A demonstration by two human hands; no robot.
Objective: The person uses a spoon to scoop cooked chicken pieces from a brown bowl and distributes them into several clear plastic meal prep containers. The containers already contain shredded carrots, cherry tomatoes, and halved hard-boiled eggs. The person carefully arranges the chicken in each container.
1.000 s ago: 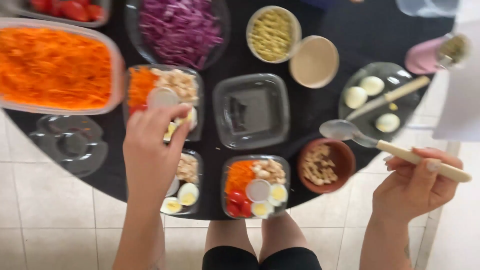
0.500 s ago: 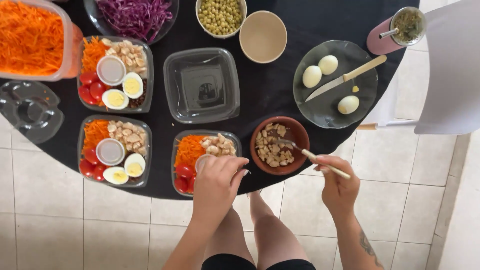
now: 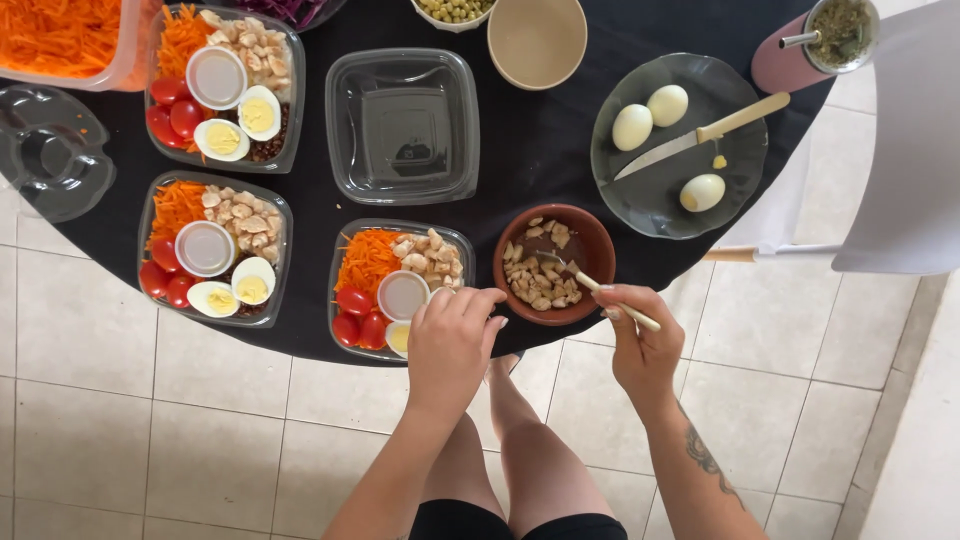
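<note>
Fingers of the right hand (image 3: 640,345) pinch a pale-handled spoon (image 3: 598,288) in a firm grip, its tip dipped into a brown round bowl of chopped pale pieces (image 3: 553,264) near the edge of the black round table (image 3: 540,165). The left hand (image 3: 452,340) curls, knuckles up, over the near corner of a clear plastic tray of grated carrot, cherry tomatoes and halved egg (image 3: 398,288); whether it holds anything cannot be told. Two matching filled trays (image 3: 213,247) sit to the left, an empty clear tray (image 3: 403,125) behind. A dark glass plate (image 3: 745,160) with three peeled eggs and a knife (image 3: 700,135) lies to the right.
</note>
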